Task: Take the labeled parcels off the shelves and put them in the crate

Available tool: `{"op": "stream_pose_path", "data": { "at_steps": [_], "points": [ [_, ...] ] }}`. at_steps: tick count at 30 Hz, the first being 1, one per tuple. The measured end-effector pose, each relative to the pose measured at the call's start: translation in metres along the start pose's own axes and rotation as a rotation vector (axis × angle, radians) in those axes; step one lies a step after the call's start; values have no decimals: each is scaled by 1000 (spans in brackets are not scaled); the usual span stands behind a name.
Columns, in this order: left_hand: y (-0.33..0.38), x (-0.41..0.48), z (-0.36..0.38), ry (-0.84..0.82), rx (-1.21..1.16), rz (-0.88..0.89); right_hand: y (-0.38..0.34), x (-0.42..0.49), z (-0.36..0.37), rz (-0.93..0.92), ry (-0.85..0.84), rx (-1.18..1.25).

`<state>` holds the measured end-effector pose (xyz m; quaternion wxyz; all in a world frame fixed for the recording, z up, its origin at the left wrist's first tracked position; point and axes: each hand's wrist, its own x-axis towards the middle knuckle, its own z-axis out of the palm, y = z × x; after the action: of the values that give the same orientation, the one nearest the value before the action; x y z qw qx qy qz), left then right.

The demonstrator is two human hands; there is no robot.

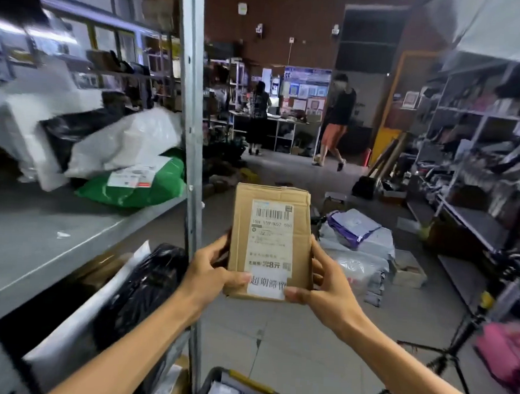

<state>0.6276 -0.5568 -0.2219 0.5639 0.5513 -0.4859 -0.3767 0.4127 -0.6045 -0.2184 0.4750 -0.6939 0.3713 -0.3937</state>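
Cardboard, small and flattish: the parcel (269, 243) looks light and fairly stiff. Its top edge is a bit crumpled though, so squeezing the big faces hard is probably a bad idea. It's held up in mid-air in front of the person, off the shelf (52, 239), higher than the crate (211, 382) at the bottom of the view. The left hand (210, 273) and right hand (329, 289) each grip a lower side edge, with the fingers (317, 255) wrapped toward the back and the thumbs pressed on the front by the bottom of the label (271, 237). Side edges seem like the sensible grab spot, since the label paper might be slick. The long axis runs bottom to top in the view, label face toward the camera, barcode end up top.
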Motion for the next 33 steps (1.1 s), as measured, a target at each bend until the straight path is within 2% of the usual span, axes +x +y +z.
{"op": "stream_pose_path", "data": {
  "at_steps": [7,16,25,30,33],
  "points": [
    [-83,55,30,-102,-11,-125,78,30,-10,143,47,-43],
    [-224,78,46,-189,-40,-352,213,26,25,378,126,-43],
    [-419,47,56,-207,-47,-720,397,-15,90,712,157,22],
    [-535,16,55,-135,-17,-904,507,-45,134,878,132,16],
    [-603,-9,56,-150,-7,-986,568,-65,157,991,118,31]
  ]
}}
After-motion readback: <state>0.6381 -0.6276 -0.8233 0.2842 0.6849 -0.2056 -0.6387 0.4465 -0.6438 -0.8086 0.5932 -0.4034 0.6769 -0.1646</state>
